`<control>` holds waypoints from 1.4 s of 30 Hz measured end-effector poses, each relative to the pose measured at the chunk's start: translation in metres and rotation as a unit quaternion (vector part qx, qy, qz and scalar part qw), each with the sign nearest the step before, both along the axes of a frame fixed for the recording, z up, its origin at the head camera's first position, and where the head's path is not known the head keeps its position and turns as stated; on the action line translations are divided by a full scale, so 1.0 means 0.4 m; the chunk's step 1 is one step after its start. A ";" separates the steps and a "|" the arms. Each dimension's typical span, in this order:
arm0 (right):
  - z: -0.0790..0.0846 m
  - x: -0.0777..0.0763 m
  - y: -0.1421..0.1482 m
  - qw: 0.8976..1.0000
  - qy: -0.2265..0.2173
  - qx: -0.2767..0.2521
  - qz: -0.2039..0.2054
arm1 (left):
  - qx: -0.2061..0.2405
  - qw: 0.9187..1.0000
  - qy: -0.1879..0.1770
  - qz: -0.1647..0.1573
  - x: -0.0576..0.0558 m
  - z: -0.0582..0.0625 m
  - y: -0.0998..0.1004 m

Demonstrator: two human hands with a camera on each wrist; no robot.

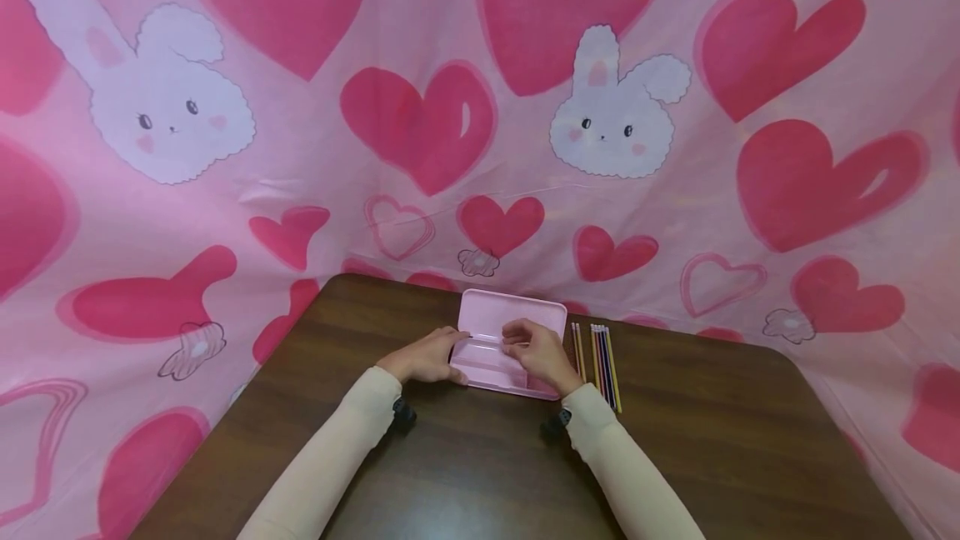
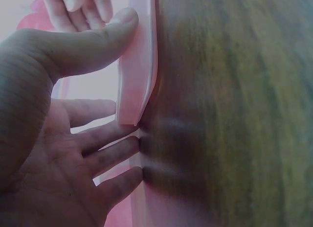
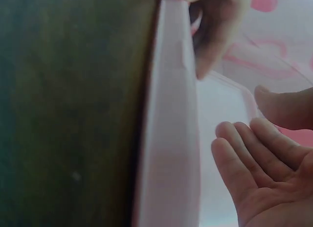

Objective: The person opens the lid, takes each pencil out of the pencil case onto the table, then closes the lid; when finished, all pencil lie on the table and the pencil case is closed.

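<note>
A pink pencil case point(image 1: 491, 375) lies on the table with its lid point(image 1: 513, 312) raised at the back. Ridges divide its inside into long compartments. My left hand point(image 1: 429, 357) holds the case by its left end. In the left wrist view, the thumb point(image 2: 100, 47) lies along the front wall and the spread fingertips touch near the corner. Over the right part of the case hovers my right hand point(image 1: 542, 352). Its fingers point(image 3: 234, 161) are slightly bent, thumb apart from them, with nothing between in the right wrist view.
Right of the case lie several coloured pencils point(image 1: 604, 365) side by side, with a smaller group of pencils point(image 1: 577, 348) nearer to it. The dark wooden table point(image 1: 720, 423) backs onto a pink cloth point(image 1: 420, 232) printed with hearts and rabbits.
</note>
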State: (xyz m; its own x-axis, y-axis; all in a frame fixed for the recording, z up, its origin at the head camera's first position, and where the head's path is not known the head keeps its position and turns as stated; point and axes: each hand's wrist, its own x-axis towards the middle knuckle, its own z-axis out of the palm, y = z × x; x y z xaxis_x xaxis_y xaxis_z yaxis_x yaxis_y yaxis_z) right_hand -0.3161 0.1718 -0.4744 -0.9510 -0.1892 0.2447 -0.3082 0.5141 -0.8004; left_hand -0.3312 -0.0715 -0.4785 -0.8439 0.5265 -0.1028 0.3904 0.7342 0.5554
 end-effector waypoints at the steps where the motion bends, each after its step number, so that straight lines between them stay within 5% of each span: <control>1: -0.004 0.001 -0.004 1.000 -0.006 0.006 0.008 | 0.000 1.000 0.000 0.000 0.000 0.000 0.000; 12: -0.023 -0.006 -0.006 0.990 -0.036 0.129 0.047 | 0.003 1.000 0.003 -0.002 0.001 0.003 -0.001; 28: -0.009 -0.005 -0.018 0.977 -0.055 0.177 0.101 | 0.005 1.000 -0.002 -0.002 0.005 0.004 0.000; 37: 0.009 -0.017 -0.033 0.956 -0.049 0.249 0.144 | 0.008 1.000 -0.002 -0.004 0.006 0.007 0.001; 42: 0.020 -0.028 -0.028 0.954 -0.065 0.256 0.144 | 0.009 1.000 0.000 -0.004 0.005 0.006 -0.001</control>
